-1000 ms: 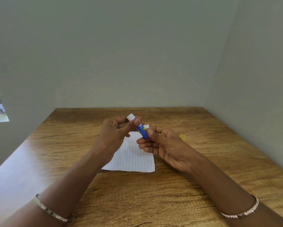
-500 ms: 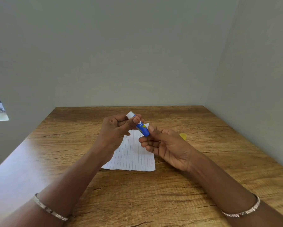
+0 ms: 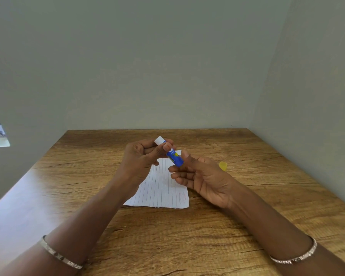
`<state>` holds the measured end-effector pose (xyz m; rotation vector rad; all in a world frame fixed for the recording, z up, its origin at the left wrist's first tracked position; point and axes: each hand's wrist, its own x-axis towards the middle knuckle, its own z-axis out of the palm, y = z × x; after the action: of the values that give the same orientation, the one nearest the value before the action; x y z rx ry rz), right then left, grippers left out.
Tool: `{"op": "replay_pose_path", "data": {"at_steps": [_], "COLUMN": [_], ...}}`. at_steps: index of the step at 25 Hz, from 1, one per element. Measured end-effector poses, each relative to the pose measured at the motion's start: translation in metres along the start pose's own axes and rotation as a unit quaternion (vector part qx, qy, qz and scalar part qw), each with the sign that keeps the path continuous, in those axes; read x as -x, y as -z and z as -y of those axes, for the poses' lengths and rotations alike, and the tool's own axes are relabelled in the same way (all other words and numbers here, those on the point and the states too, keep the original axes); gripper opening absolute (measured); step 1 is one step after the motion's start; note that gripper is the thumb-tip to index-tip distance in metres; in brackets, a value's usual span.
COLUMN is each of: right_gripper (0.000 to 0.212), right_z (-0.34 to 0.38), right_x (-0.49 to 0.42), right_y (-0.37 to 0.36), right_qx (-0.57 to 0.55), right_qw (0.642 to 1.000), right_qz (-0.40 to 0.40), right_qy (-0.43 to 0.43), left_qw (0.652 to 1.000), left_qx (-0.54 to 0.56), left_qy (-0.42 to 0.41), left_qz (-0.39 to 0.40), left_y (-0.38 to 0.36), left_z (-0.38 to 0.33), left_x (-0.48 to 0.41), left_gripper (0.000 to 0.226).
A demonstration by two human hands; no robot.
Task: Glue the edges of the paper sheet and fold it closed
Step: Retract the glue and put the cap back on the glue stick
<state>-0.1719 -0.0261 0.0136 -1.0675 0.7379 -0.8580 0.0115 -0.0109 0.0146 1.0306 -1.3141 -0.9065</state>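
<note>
Blue-bodied, the glue stick (image 3: 174, 158) is held in the air over the paper sheet (image 3: 159, 190), tilted with its white end toward ten o'clock and its other end toward four o'clock. The white end is pinched by the thumb and fingers of the left hand (image 3: 141, 158). The lower end is pinched in the grip of the right hand (image 3: 203, 180). The lined sheet is laid flat and unfolded on the desk (image 3: 187, 236), beneath both hands. A yellow cap (image 3: 223, 165) is seen at three o'clock from the sheet's far edge. Readying the stick is judged to be the step in hand, as no glue is seen on the edges. Next, the stick needs to be taken into one grip, lowered and drawn along an edge while the sheet is steadied.
</note>
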Motion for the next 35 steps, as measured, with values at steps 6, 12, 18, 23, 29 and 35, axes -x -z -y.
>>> {"op": "replay_pose_path", "data": {"at_steps": [6, 12, 18, 23, 29, 35], "right_gripper": [0.022, 0.016, 0.024, 0.010, 0.032, 0.051], "right_z": [0.000, 0.001, 0.001, -0.001, 0.015, 0.021], "right_x": [0.000, 0.000, 0.001, 0.001, 0.002, -0.004], "right_y": [0.004, 0.005, 0.003, 0.004, 0.023, 0.079], "right_qx": [-0.016, -0.010, 0.000, 0.068, 0.437, 0.638], "right_qw": [1.000, 0.999, 1.000, 0.994, 0.843, 0.704], "right_qz": [0.000, -0.014, 0.021, -0.003, -0.219, -0.296], "right_qy": [0.017, 0.040, 0.017, 0.085, 0.225, 0.102], "left_qw": [1.000, 1.000, 1.000, 1.000, 0.999, 0.994], "left_qx": [0.003, 0.010, 0.001, 0.010, 0.035, 0.039], "left_qy": [0.003, 0.002, 0.003, 0.006, 0.015, 0.055], "left_qz": [0.010, 0.009, 0.009, 0.014, 0.029, 0.085], "left_y": [0.000, -0.001, 0.001, 0.001, 0.000, -0.005], "left_z": [0.000, 0.000, 0.001, 0.001, 0.004, 0.002], "left_x": [0.000, -0.001, -0.001, -0.002, -0.004, 0.000], "left_gripper": [0.031, 0.030, 0.032, 0.034, 0.043, 0.040]}}
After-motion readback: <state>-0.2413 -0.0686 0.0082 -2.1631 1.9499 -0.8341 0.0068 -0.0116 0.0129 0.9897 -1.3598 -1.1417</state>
